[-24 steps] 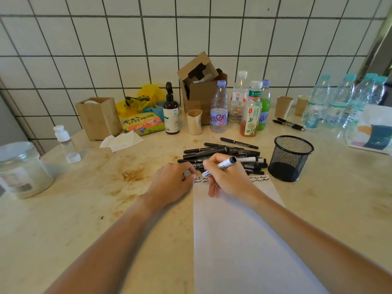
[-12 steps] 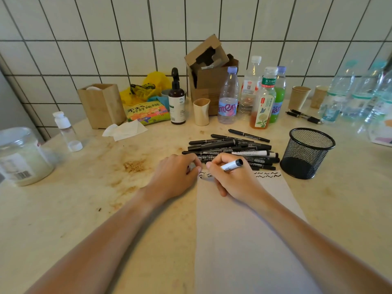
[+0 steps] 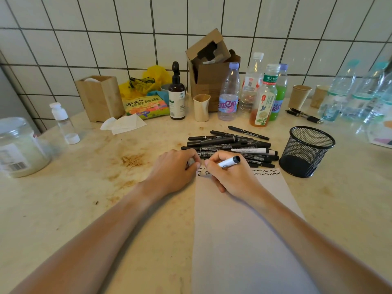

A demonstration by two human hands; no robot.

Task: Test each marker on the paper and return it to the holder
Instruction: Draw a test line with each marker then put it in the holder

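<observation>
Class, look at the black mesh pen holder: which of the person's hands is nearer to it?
Right. The right hand, gripping a marker on the paper, lies just left of the mesh holder. The left hand sits farther left, beyond the right one.

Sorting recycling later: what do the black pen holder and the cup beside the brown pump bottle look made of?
Pen holder: apparently black-coated wire mesh; the counter shows through its wall. Cup: cream, matte, with a dented rim, so probably paper, though thin plastic can't be ruled out.
</observation>
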